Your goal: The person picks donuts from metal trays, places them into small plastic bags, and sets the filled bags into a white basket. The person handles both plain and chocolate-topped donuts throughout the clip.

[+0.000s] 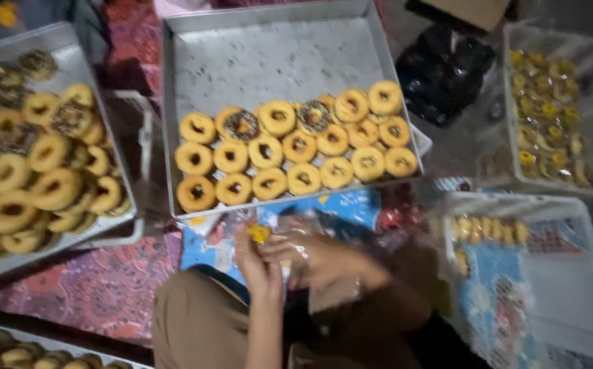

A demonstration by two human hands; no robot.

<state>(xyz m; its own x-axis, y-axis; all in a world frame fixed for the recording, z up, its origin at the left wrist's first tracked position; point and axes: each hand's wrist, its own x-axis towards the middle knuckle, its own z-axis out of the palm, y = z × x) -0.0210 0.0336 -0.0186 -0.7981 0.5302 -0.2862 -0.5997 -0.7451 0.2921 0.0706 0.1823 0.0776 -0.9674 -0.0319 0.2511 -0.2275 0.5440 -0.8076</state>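
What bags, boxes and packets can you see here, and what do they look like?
Clear thin plastic wrapper: crinkly, held between left hand and right hand, with a small yellow snack.
Shiny black plastic bag: crumpled, upper right beside the metal tray.
Clear plastic box: far right, full of yellow treats.
Brown cardboard box: top edge, only partly seen.

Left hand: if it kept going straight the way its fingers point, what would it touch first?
Probably the near rim of the middle metal tray of doughnuts; the left hand points up-frame toward it, though depth is unclear.
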